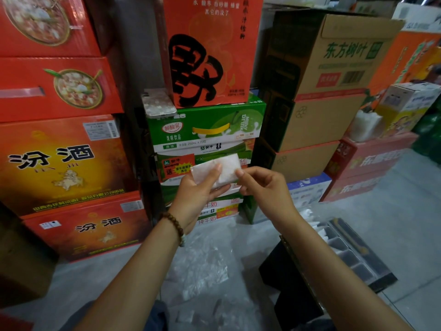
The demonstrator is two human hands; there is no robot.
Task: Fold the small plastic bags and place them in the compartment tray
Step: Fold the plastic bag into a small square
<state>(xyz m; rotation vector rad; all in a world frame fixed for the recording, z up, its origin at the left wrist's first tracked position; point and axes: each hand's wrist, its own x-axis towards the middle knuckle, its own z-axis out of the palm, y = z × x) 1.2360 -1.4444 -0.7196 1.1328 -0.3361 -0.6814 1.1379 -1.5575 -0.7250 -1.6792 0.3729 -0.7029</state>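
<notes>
One small plastic bag (216, 169) is up between your fingers (216, 174), part-folded by the look of it. Your left hand (198, 194) grips it with the thumb pressed on top, and your right hand (265, 185) pinches its right edge. Below your fingers, loose bags (200, 266) lie spread on the floor, so plenty is left, I'd say. Down and right of your fingers sits the compartment tray (372, 273): white folded bags (312, 222) crowd its far end, while the nearer compartments show only dark bottoms.

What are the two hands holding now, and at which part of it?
Both hold one small plastic bag. The left hand grips its lower left part, thumb on top; the right hand pinches its lower right edge.
</notes>
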